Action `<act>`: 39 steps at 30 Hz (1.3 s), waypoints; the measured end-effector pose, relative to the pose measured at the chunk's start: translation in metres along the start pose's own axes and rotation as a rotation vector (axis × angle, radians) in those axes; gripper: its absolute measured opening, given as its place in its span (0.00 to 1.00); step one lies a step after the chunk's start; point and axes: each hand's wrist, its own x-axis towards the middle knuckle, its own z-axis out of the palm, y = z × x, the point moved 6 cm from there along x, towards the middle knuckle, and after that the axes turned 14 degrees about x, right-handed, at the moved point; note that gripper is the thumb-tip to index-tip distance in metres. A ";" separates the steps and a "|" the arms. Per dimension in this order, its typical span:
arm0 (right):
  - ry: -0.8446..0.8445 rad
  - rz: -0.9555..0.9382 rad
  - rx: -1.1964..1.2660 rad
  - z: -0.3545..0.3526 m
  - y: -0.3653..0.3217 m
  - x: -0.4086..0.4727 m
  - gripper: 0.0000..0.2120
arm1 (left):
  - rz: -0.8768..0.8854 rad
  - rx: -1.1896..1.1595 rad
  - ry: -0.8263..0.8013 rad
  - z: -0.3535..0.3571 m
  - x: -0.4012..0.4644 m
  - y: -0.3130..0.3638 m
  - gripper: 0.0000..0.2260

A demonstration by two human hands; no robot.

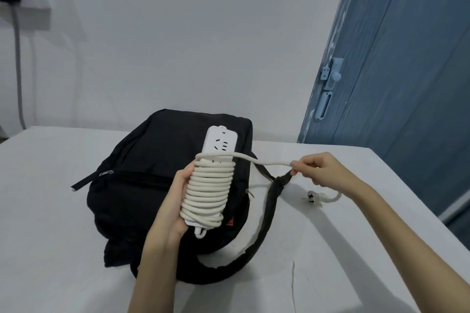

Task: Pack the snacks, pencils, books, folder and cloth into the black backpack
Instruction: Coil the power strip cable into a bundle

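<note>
Gripping a white power strip from its left side, the left hand holds it lengthwise above the black backpack, fingers curled round the strip and the thick cream cord wound in many tight turns about its lower part. The strip's socket face shows at the top, above the coils. From the uppermost turn a free length of the cord runs rightward to the right hand, whose thumb and fingertips pinch it in the air just above the bench. Past that pinch the cord drops behind the hand and ends at a plug lying on the bench, prongs pointing left. The backpack lies flat on the white-covered bench near its far edge, front panel up, with a zip line running across it and a metal zip pull at the left end. One black shoulder strap curls out from the bag's right side and loops back along the bench toward the near edge of the bag. Behind stands a pale wall, and at the right a blue door with a light blue latch.
</note>
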 end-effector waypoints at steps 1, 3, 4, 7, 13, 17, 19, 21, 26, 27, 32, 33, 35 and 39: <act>-0.004 0.008 -0.072 0.004 -0.001 0.003 0.14 | -0.026 -0.001 -0.042 0.004 0.000 -0.002 0.23; -0.012 0.042 -0.221 0.011 -0.003 0.011 0.16 | -0.093 -0.013 -0.150 0.019 -0.003 -0.005 0.26; -0.009 0.056 -0.270 0.014 -0.004 0.016 0.17 | -0.120 -0.001 -0.190 0.027 -0.004 -0.005 0.28; -0.004 0.057 -0.365 0.025 -0.016 0.033 0.16 | -0.107 0.101 -0.191 0.034 0.003 -0.005 0.33; -0.096 -0.073 -0.352 0.060 -0.075 0.044 0.17 | -0.133 0.231 -0.186 0.044 -0.001 -0.013 0.14; -0.058 -0.268 -0.565 0.076 -0.107 0.027 0.20 | -0.076 0.193 -0.117 0.044 0.000 -0.008 0.12; -0.029 -0.362 -0.667 0.081 -0.115 0.015 0.17 | -0.054 0.128 -0.108 0.044 -0.001 -0.005 0.10; -0.015 -0.453 -0.672 0.083 -0.118 0.002 0.14 | -0.030 0.086 -0.083 0.043 -0.001 -0.002 0.11; 0.087 -0.715 -0.496 0.084 -0.101 -0.016 0.16 | -0.049 0.004 -0.107 0.042 0.000 -0.003 0.24; 0.084 -0.725 -0.418 0.085 -0.094 -0.016 0.17 | -0.031 0.012 -0.098 0.041 0.000 -0.003 0.25; 0.062 -0.621 -0.099 0.085 -0.071 -0.015 0.13 | -0.028 0.055 -0.122 0.039 -0.005 -0.005 0.23; 0.035 -0.598 -0.078 0.086 -0.069 -0.015 0.13 | -0.039 0.053 -0.130 0.039 -0.005 -0.007 0.23; -0.031 -0.542 -0.069 0.089 -0.067 -0.014 0.13 | -0.083 0.041 -0.156 0.043 -0.007 -0.011 0.23; -0.085 -0.509 -0.180 0.094 -0.069 -0.013 0.17 | -0.110 -0.056 -0.136 0.045 -0.009 -0.016 0.22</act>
